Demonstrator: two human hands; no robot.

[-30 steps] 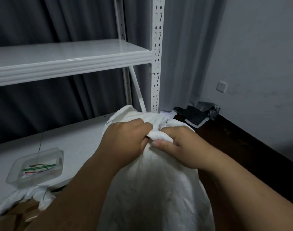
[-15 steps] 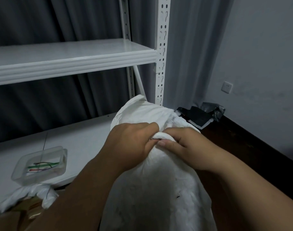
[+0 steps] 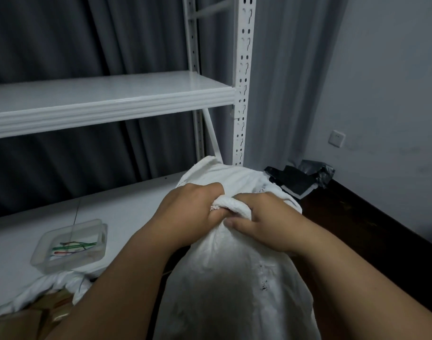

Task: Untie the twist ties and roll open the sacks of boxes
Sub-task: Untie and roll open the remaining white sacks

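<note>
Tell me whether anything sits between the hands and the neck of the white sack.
Nothing visible does. The left hand and right hand both already grip the bunched neck of the white sack directly. Whether a twist tie remains there cannot be told.

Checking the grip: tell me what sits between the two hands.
Head view: a bunched roll of the white sack's neck, gripped by left hand and right hand.

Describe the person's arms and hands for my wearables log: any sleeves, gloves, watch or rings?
Both forearms are bare as far as the frame shows; no sleeve edge is in view. The left hand and right hand wear no gloves. No watch or band shows at either wrist, and no ring on the visible fingers, though several fingers are tucked out of sight. A short thumbnail shows on the right hand.
</note>
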